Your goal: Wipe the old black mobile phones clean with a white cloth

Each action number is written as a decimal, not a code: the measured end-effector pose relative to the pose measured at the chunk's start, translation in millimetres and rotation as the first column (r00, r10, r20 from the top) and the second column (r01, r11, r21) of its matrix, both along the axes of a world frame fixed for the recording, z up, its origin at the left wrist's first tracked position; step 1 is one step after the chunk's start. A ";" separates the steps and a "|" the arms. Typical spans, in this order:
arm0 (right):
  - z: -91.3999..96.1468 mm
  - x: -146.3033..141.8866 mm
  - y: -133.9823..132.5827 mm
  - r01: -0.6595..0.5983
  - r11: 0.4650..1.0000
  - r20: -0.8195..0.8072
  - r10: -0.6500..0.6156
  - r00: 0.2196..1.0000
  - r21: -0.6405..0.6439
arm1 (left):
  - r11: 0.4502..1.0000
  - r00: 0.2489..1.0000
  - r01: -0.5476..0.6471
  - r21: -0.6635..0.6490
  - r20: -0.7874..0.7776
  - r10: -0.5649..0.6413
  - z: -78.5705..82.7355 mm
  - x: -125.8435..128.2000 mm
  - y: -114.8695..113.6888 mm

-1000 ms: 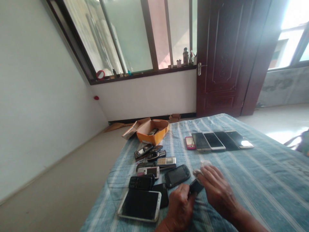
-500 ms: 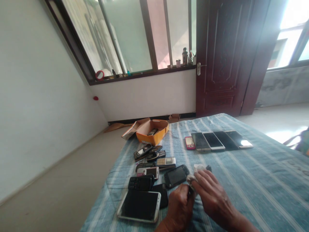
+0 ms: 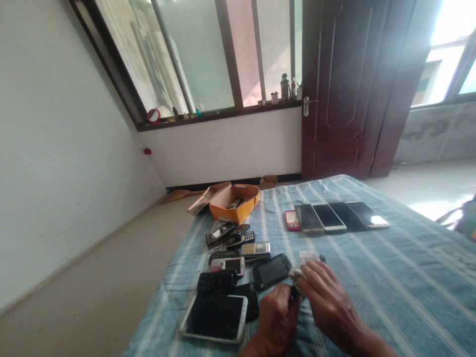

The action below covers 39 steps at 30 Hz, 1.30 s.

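- Orange cardboard box (image 3: 227,213) is holding a dark phone (image 3: 235,203).
- Left hand (image 3: 275,311) is clutching a small black object (image 3: 295,291).
- Right hand (image 3: 327,291) is pinching crumpled white tissue (image 3: 308,256).

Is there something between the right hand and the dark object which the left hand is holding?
Yes: a white tissue or cloth, gathered under the right hand, seems to lie between its fingers and the dark object in the left hand. Nothing else visible blocks it; the black touchscreen phone lies off to one side.
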State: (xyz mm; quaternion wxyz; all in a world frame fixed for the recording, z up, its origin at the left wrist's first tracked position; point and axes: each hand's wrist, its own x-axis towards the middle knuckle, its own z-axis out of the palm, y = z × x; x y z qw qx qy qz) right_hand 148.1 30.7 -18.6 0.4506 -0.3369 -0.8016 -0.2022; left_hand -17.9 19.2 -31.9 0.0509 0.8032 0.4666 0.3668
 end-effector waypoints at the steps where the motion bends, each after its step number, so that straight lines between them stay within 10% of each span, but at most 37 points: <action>1: -0.3 -1.6 -1.0 -0.005 1.000 0.001 0.005 1.000 -0.005 | 1.000 1.000 0.002 0.008 0.002 -0.002 -0.6 0.0 0.3; 12: -2.0 26.0 20.3 0.152 0.988 -0.044 -0.153 0.987 -0.040 | 0.997 0.994 -0.047 -0.054 -0.101 0.041 2.2 -1.5 -1.7; 39: 4.5 -4.1 -2.2 -0.024 1.000 0.021 0.024 0.999 -0.007 | 0.999 1.000 0.019 0.031 -0.007 -0.018 -1.2 -0.7 1.1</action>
